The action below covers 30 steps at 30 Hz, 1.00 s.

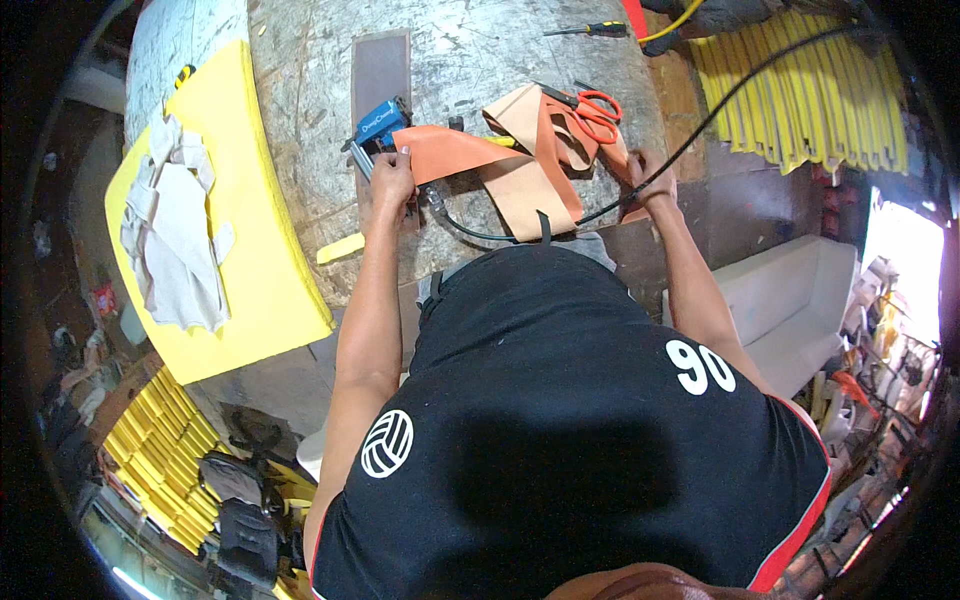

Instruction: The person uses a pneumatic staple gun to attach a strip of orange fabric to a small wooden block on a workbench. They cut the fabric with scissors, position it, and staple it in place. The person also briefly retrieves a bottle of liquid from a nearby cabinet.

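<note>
Left arm stretched up the middle-left of the frame, elbow low, forearm nearly straight. Left hand (392,178) set palm-down just above centre, fingers curled over the near end of an orange strip (455,152) and pressing it to the counter (300,90). Touching the blue stapler (380,125) just above the knuckles. Black hose (470,232) curving away from under the hand toward the lower centre.

Right arm reaching up the right of centre, bent slightly outward at the elbow. Right hand (645,172) at the counter's right edge, fingers bent down onto the far end of the orange and tan leather (520,185); cannot tell whether gripping or only resting there. Black cable (700,130) passing just beside this wrist and running to the upper right.

Leather piled in folds between the two hands, upper centre of the frame. Orange scissors (598,112) lying on the folds, near the right hand. Screwdriver (592,30) at the top edge, well apart from both hands. Yellow foam (250,240) with a white cloth (175,240) on it, at the left. Yellow slats (820,90) in the upper right.
</note>
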Each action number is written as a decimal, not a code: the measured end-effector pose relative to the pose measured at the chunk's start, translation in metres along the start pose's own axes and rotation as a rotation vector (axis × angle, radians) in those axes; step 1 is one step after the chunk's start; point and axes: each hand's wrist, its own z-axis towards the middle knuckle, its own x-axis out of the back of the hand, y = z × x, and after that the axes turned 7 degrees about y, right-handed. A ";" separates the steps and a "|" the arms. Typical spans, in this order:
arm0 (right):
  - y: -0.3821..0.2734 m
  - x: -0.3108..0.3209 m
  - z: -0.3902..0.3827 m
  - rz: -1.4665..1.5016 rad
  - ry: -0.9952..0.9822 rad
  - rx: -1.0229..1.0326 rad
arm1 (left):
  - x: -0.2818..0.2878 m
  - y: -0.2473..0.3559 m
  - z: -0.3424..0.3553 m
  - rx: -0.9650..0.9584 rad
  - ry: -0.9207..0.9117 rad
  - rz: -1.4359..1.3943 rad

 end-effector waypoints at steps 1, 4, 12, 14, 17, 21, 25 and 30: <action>-0.018 0.003 0.012 0.027 -0.003 0.057 | 0.000 -0.007 0.003 -0.038 0.018 0.048; -0.044 -0.017 0.041 0.107 0.250 0.404 | 0.007 -0.002 0.008 -0.297 0.120 0.444; -0.061 -0.029 0.080 -0.058 -0.080 0.429 | 0.011 0.033 -0.017 -0.221 0.148 0.529; -0.057 -0.025 0.086 -0.099 -0.209 0.336 | 0.010 0.033 -0.020 -0.266 0.200 0.480; -0.029 -0.017 0.082 0.226 -0.256 0.191 | 0.013 0.021 -0.022 -0.271 0.242 0.333; 0.040 -0.011 0.044 0.614 -0.364 -0.220 | 0.024 -0.031 -0.009 -0.107 0.170 -0.061; 0.083 0.002 -0.049 0.977 -0.052 -0.438 | 0.039 -0.018 -0.027 0.062 0.051 -0.217; 0.046 0.053 -0.126 0.955 0.436 -0.426 | 0.053 -0.010 -0.040 0.174 -0.039 -0.384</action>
